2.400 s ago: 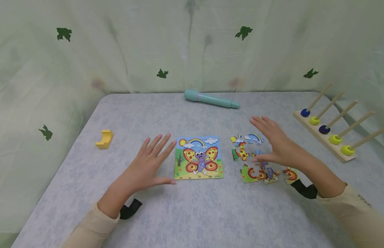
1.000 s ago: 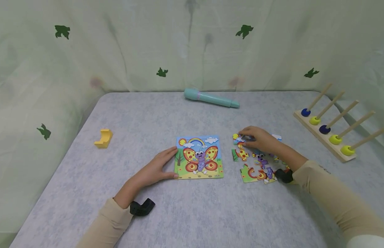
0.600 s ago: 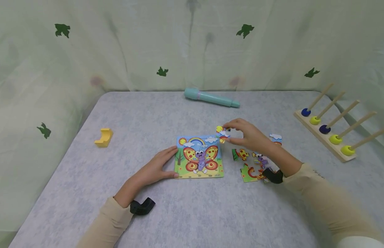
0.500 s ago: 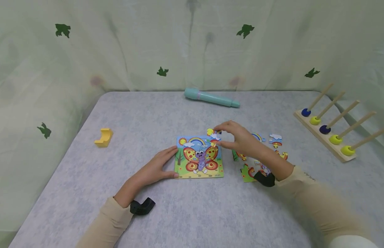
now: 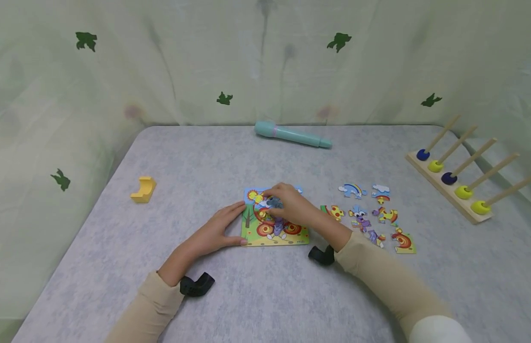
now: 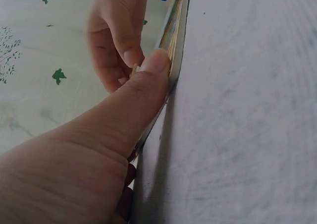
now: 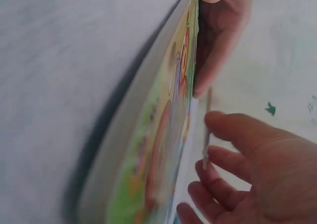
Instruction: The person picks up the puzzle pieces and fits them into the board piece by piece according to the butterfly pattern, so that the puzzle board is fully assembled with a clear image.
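Note:
The puzzle board (image 5: 252, 234) with a butterfly picture lies flat at mid-table. My left hand (image 5: 209, 236) holds it at the left side, thumb at the near corner and fingers along the edge. Above the board's upper left part, my right hand (image 5: 293, 207) pinches a puzzle piece (image 5: 259, 199) showing a sun and cloud. In the right wrist view this piece (image 7: 207, 135) appears edge-on between thumb and fingers, apart from the board (image 7: 163, 149). The right hand covers the middle and upper right of the picture.
Several loose puzzle pieces (image 5: 359, 216) lie right of the board, some partly behind the right forearm. A teal toy microphone (image 5: 293, 135) rests at the back. A wooden peg rack (image 5: 450, 186) with beads stands at far right, a yellow block (image 5: 144, 189) at left.
The right hand picked the sun piece from the loose pieces and carried it left over the board. The left hand came down to the board's left edge and has stayed there.

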Tool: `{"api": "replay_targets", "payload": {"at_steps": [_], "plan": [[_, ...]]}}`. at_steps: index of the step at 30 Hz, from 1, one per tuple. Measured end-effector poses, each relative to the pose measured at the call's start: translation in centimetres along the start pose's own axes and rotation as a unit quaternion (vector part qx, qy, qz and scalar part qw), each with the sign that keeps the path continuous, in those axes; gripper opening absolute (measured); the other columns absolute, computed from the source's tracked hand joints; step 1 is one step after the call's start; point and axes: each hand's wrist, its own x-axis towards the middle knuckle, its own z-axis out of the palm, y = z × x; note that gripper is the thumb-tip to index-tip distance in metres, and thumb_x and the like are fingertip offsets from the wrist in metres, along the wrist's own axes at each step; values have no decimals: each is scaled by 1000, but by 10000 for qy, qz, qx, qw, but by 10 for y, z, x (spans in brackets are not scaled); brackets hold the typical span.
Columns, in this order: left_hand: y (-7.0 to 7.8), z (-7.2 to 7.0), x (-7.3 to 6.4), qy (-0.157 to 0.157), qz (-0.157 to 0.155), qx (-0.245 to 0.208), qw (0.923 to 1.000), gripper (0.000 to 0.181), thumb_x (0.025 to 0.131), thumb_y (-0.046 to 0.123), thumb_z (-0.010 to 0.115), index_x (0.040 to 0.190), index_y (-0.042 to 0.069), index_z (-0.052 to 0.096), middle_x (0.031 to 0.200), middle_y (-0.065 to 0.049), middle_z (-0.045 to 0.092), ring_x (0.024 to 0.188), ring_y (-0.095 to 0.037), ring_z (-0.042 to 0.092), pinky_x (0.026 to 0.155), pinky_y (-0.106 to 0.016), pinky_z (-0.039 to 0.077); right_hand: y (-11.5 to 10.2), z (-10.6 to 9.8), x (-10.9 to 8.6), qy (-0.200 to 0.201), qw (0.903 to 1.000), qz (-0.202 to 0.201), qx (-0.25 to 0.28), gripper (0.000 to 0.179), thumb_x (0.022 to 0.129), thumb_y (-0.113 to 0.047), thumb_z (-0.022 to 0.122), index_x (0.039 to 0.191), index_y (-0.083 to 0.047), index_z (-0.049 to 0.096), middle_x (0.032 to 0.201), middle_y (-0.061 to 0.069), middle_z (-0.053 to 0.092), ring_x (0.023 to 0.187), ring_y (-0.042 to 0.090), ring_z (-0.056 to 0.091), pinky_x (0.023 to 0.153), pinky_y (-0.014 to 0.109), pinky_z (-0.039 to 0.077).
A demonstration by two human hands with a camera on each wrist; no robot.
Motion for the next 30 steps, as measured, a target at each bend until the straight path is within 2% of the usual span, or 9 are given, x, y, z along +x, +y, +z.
{"api": "replay_targets", "payload": {"at_steps": [7,12,18,24,30], "plan": [[3,-2,1,-28,8,-42,10000,85,77,43,67,140,3,28,146,-12,21,131,-31,18,102,-48,20,6,7,11,112,9973,-101,-723,43,84,-28,64,123,-13,55,115,6,51,105,22,46,88,38,37],[5,-6,1,-130,-8,-125,9998,85,77,43,67,140,1,27,146,-12,18,132,-31,15,102,-49,19,6,8,16,128,9959,-239,-857,42,86,-29,62,124,-15,55,117,7,50,108,24,44,91,42,34],[6,-9,5,-255,85,-56,9996,86,75,41,70,138,0,29,145,-13,19,131,-32,16,102,-48,18,5,11,21,130,9952,-81,-969,42,86,-32,60,126,-19,54,117,6,47,104,22,43,87,41,35],[6,-13,13,-393,59,205,9990,93,69,47,73,141,9,28,141,-13,23,127,-32,20,100,-49,23,3,12,23,187,9939,54,-1088,41,85,-33,61,125,-23,56,114,4,47,98,19,44,82,38,36],[6,-16,15,-527,-17,367,9979,92,68,53,71,142,15,30,140,-12,23,126,-31,20,98,-50,24,1,12,24,207,9923,125,-1215,40,86,-34,60,125,-24,55,115,5,47,98,20,44,82,38,37]]}}
